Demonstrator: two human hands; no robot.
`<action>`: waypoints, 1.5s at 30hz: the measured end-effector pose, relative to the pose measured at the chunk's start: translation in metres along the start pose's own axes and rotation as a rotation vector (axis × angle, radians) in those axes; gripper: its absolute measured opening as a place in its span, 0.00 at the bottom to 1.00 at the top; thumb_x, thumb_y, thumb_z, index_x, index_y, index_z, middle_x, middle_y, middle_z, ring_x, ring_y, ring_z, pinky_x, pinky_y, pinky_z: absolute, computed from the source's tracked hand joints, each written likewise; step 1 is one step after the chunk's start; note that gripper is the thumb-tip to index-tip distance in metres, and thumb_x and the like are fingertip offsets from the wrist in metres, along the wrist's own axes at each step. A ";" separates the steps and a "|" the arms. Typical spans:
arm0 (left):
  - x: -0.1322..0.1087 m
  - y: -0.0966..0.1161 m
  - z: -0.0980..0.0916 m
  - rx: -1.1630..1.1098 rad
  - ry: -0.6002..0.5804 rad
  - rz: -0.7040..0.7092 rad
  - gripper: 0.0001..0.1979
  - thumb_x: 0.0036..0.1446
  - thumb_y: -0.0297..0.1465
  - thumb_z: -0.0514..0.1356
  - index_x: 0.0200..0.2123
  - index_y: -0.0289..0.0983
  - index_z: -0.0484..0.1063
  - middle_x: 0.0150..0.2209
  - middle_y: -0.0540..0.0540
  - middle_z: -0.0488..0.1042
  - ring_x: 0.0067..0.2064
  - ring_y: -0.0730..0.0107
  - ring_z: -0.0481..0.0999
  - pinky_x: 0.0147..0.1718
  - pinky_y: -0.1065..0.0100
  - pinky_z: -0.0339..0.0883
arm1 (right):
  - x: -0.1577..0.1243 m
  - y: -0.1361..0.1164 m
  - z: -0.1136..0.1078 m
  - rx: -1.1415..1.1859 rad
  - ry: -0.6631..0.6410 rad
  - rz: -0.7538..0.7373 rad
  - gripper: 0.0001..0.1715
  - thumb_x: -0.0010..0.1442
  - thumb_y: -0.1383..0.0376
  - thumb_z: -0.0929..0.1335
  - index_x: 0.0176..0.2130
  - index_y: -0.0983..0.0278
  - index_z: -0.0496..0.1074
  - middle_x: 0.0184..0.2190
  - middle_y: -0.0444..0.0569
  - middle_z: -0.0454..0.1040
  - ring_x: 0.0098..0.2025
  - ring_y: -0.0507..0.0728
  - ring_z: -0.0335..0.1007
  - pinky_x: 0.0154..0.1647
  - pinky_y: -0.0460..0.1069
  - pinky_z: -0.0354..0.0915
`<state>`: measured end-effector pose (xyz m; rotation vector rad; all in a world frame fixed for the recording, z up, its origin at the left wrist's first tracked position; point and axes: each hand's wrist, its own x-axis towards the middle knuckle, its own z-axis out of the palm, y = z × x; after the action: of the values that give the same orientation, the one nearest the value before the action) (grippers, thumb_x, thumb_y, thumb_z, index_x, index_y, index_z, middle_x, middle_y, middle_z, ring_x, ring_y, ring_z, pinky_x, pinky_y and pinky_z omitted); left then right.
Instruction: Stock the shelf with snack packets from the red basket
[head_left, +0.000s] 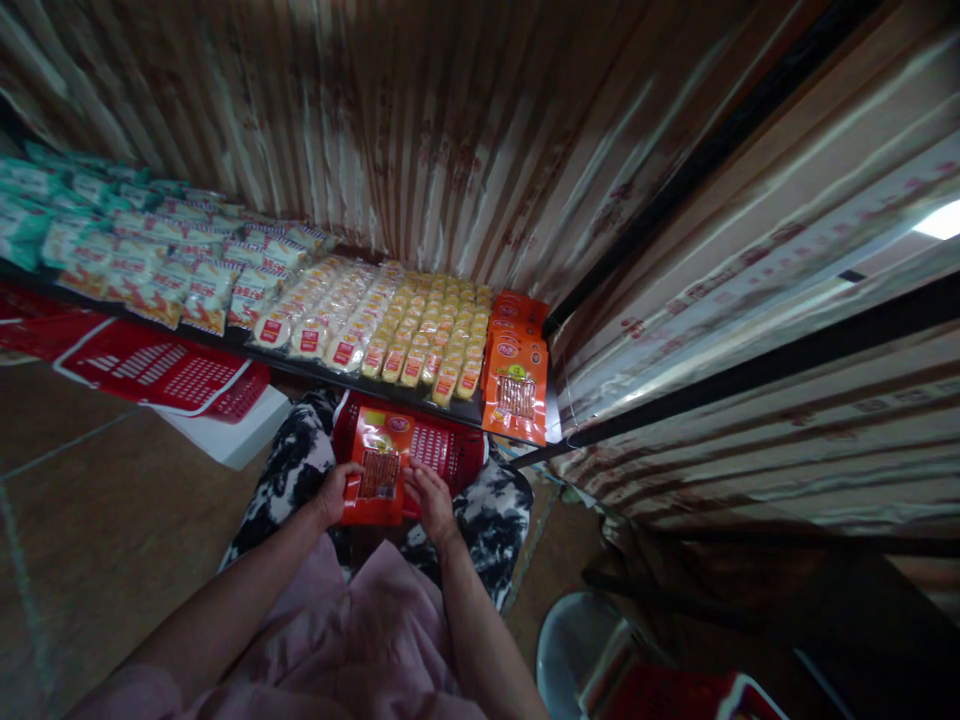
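An orange snack packet (379,463) with a clear window showing reddish strips is held over my lap. My left hand (335,493) grips its left edge with the fingers curled round it. My right hand (428,497) closes on its right edge. Under the packet sits a red plastic basket (442,450) resting on my knees. On the low dark shelf (255,348) just ahead, a stack of the same orange packets (515,380) lies at the right end.
Rows of yellow packets (435,330), pale red-labelled packets (330,315) and green-white packets (45,215) fill the shelf. Corrugated sheet wall (420,130) stands behind. Red baskets (161,372) and a white box (236,430) lie left; a grey stool (574,650) is at lower right.
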<state>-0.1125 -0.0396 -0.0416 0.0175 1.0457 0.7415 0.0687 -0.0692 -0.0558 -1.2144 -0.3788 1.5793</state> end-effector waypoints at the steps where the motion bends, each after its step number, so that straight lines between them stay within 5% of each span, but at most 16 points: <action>1: 0.001 0.000 -0.001 -0.010 0.011 0.005 0.18 0.46 0.25 0.56 0.42 0.30 0.72 0.25 0.43 0.78 0.27 0.58 0.79 0.31 0.58 0.75 | 0.001 0.000 -0.001 0.000 0.007 0.001 0.23 0.43 0.56 0.76 0.39 0.61 0.78 0.36 0.48 0.79 0.44 0.57 0.74 0.51 0.55 0.63; 12: 0.000 -0.001 0.001 -0.055 -0.120 -0.068 0.24 0.46 0.24 0.54 0.49 0.26 0.69 0.30 0.38 0.80 0.34 0.56 0.81 0.37 0.58 0.74 | 0.003 0.008 -0.003 -0.065 -0.027 0.040 0.25 0.41 0.56 0.77 0.41 0.59 0.77 0.36 0.47 0.78 0.40 0.54 0.73 0.47 0.52 0.65; 18: -0.004 -0.003 0.002 -0.021 -0.232 -0.088 0.23 0.48 0.27 0.57 0.50 0.27 0.69 0.33 0.37 0.80 0.37 0.54 0.80 0.39 0.57 0.73 | 0.001 0.011 -0.003 -0.140 -0.128 0.044 0.29 0.42 0.55 0.77 0.45 0.58 0.75 0.50 0.49 0.74 0.51 0.60 0.70 0.50 0.55 0.65; 27: -0.009 -0.004 0.004 0.018 -0.293 -0.093 0.22 0.53 0.30 0.58 0.51 0.29 0.70 0.36 0.36 0.79 0.38 0.54 0.80 0.41 0.57 0.72 | -0.008 0.001 0.002 -0.195 -0.191 0.023 0.32 0.43 0.52 0.77 0.48 0.55 0.74 0.52 0.48 0.73 0.56 0.61 0.67 0.56 0.58 0.61; 35: -0.012 -0.008 0.008 0.120 -0.373 0.056 0.18 0.56 0.33 0.61 0.50 0.34 0.72 0.42 0.39 0.78 0.44 0.57 0.78 0.44 0.60 0.71 | -0.009 -0.002 0.004 -0.205 -0.275 0.019 0.29 0.47 0.51 0.75 0.48 0.54 0.74 0.50 0.46 0.75 0.54 0.61 0.69 0.56 0.57 0.61; 45: -0.012 -0.018 0.009 0.541 -0.318 0.283 0.38 0.44 0.38 0.70 0.59 0.38 0.64 0.57 0.41 0.70 0.60 0.54 0.66 0.60 0.59 0.57 | -0.012 -0.001 0.002 -0.094 -0.293 0.100 0.32 0.47 0.52 0.74 0.50 0.59 0.71 0.45 0.48 0.77 0.42 0.59 0.75 0.42 0.53 0.68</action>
<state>-0.0987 -0.0576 -0.0340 0.7383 0.9175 0.6617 0.0671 -0.0783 -0.0483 -1.0867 -0.5933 1.8499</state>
